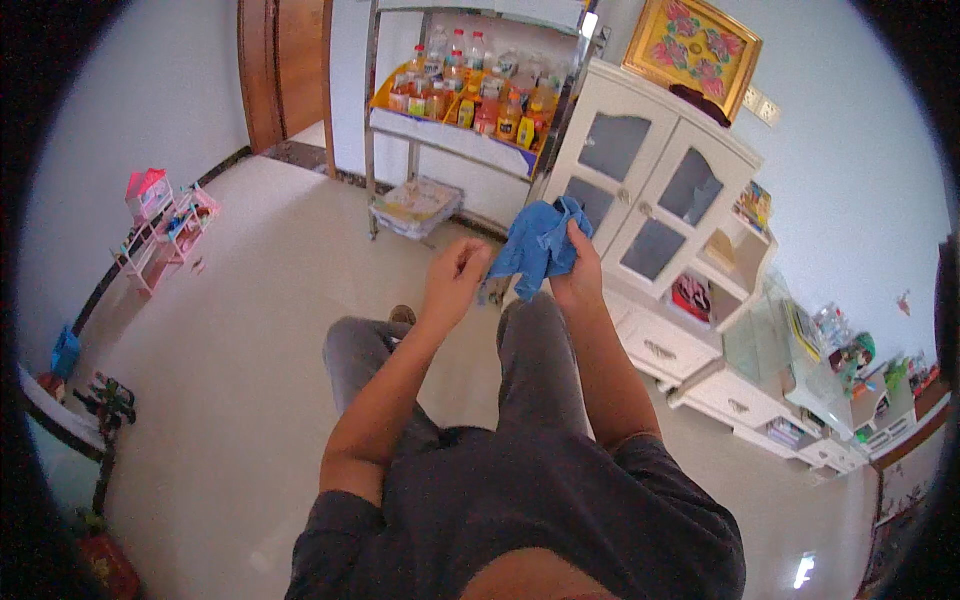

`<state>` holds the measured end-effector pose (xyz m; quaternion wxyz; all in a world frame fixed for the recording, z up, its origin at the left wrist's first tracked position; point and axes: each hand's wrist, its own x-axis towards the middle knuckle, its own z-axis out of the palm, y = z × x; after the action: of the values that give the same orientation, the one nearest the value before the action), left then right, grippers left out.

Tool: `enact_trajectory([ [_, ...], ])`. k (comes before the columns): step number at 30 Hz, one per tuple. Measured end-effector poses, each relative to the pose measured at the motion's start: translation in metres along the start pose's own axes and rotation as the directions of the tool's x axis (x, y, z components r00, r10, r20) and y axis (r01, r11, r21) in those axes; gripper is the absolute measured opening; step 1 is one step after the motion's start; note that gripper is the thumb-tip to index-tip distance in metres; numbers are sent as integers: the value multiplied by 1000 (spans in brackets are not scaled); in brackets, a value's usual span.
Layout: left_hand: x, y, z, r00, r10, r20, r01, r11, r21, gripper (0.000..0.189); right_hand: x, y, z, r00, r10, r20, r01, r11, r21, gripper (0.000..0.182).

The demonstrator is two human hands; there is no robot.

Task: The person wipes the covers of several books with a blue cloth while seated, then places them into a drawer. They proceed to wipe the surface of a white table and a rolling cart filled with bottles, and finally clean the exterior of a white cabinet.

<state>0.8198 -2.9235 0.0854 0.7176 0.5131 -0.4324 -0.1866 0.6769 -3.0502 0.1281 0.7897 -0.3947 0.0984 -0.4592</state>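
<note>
A crumpled blue cloth (541, 244) hangs in front of my right knee. My right hand (579, 262) grips its right side, with the thumb lying over the fabric. My left hand (455, 279) is held just left of the cloth, its fingers curled. A corner of the cloth reaches close to those fingers; whether they pinch it cannot be made out.
Ahead stands a metal shelf rack (450, 139) with many bottles. To the right, a white cabinet (626, 180) carries a gold-framed picture (694, 49) on top and adjoins a low glass-topped unit (757, 367). Pink toy furniture (169, 232) sits on the tiled floor (247, 300) at left.
</note>
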Motion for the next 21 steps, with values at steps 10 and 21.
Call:
enact_trajectory([
  [10,173,-127,10,996,80,-29,-69,960,270,17,281,-36,-36,735,-639,229,449,206,-869,32],
  [21,291,-202,40,923,373,97,-371,792,485,21,466,-100,0,165,-455,875,292,-825,-484,34],
])
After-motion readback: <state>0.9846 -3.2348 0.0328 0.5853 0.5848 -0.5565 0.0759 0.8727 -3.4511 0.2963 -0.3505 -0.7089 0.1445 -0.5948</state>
